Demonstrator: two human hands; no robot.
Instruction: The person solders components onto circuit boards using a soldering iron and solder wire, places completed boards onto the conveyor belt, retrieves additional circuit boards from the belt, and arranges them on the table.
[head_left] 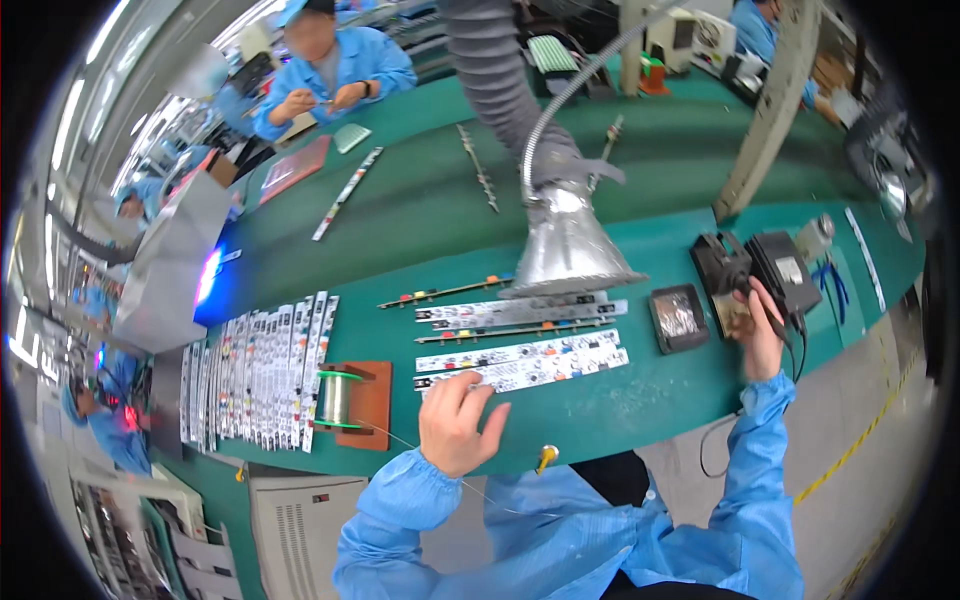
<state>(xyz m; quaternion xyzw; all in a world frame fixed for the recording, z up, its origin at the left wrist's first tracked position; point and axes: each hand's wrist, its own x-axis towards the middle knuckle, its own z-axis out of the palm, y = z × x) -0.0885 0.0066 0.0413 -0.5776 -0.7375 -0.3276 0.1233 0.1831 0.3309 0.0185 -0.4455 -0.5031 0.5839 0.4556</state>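
Observation:
My left hand (458,425) rests at the left end of the nearest white circuit board strip (555,374), thumb spread from the fingers, nothing visible in its grasp. Close to its wrist runs thin solder wire from a green-rimmed spool (338,399) on a brown holder (376,405). My right hand (762,335) grips the dark handle of a soldering iron (773,322) beside its black stand (722,268); the iron's tip is hidden. More strips (530,350) lie beyond the nearest one, some on edge with coloured parts showing.
A metal fume hood (570,250) on a ribbed hose hangs over the boards. Many strips (262,370) stand in rows at left. A black tray (678,318), a dark box (783,272) and blue-handled pliers (830,285) are at right. Across the bench, a person (335,75) works.

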